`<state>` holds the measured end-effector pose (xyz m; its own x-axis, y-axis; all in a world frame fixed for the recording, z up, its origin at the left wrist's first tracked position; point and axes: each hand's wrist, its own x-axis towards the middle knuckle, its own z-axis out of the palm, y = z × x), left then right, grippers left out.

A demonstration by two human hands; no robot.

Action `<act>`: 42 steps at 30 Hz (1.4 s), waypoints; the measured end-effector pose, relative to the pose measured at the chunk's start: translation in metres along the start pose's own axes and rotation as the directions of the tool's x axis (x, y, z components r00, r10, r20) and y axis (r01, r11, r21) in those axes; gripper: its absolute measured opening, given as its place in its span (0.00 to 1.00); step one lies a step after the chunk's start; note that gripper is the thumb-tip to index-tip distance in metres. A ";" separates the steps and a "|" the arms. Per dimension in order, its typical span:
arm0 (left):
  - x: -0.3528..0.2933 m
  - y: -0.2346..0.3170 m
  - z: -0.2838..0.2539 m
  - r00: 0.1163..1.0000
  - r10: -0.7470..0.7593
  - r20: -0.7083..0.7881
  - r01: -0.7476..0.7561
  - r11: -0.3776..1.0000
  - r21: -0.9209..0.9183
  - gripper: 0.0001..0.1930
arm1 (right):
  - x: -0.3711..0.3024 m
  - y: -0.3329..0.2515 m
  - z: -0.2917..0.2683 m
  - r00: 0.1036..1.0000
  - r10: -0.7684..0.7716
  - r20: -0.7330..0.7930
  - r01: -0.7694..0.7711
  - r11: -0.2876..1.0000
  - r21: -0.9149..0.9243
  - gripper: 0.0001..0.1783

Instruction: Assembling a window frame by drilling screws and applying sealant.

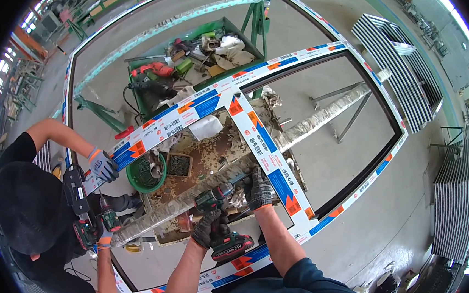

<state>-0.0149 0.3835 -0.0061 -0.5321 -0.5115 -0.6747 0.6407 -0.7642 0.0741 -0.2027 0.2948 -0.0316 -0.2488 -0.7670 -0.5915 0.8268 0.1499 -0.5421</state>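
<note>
My left hand [205, 229], in a dark grey glove, is closed round the handle of a green and black cordless drill [211, 198]. The drill points up and right, toward the inner bar of a large window frame [272, 158] wrapped in printed protective film. Beside that bar, just past the drill's front end, is my right hand [258, 191], gloved in dark grey with an orange cuff. Its fingers are bent in against the bar's edge, and whatever they pinch is too small or hidden. Under the frame runs a padded support rail [177, 213].
At left a co-worker [28, 213] in black holds another drill [109, 218] at the frame's edge. Below the frame stand a worn bench [203, 160], a green basket [146, 178] and a screw box [179, 165]. Beyond lies a green scrap bin [197, 61]; striped profile stacks [456, 202] stand right.
</note>
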 end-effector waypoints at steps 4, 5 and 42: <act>0.000 -0.001 0.001 1.000 0.004 0.005 -0.004 1.000 -0.001 0.12 | 0.004 0.003 -0.003 0.998 0.011 -0.067 -0.012 1.000 -0.012 0.04; 0.000 -0.002 0.001 1.000 0.001 0.009 -0.001 1.000 -0.002 0.12 | 0.005 0.004 -0.006 0.998 0.035 -0.052 -0.036 0.999 -0.020 0.07; 0.003 0.009 0.010 0.998 0.015 0.060 -0.019 0.998 0.057 0.16 | -0.036 -0.126 -0.019 0.824 -0.114 0.555 0.382 -0.612 -0.692 0.55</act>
<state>-0.0165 0.3716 0.0004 -0.5546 -0.5458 -0.6281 0.6182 -0.7755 0.1281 -0.3079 0.3156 0.0468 -0.0192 -0.9954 -0.0941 -0.9504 0.0474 -0.3073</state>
